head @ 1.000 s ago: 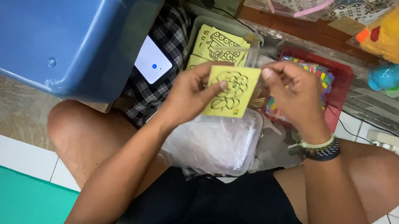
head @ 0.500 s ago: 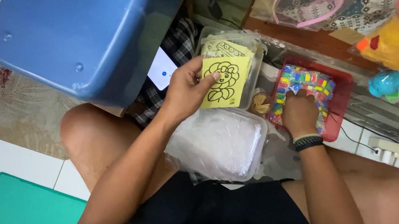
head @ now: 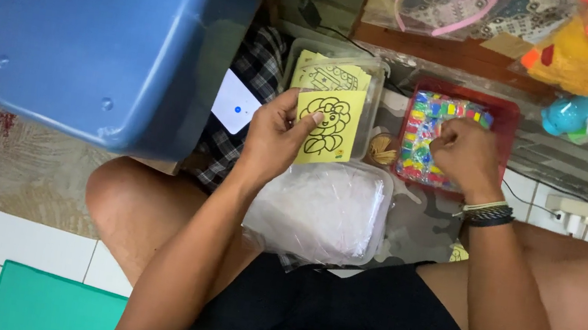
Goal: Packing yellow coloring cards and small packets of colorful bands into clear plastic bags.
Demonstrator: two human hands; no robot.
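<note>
Yellow card (head: 329,125) with a flower drawing sits pinched in the left hand (head: 276,138), middle of the frame. Right hand (head: 466,152) is curled shut inside the red tray (head: 504,114) of colourful bits. No colour on the flower yet.

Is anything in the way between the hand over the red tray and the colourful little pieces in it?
Nothing visible is. The right hand is closed right over the colourful pieces in the red tray, seemingly touching them. The left hand holds the yellow flower card off to the side.
</note>
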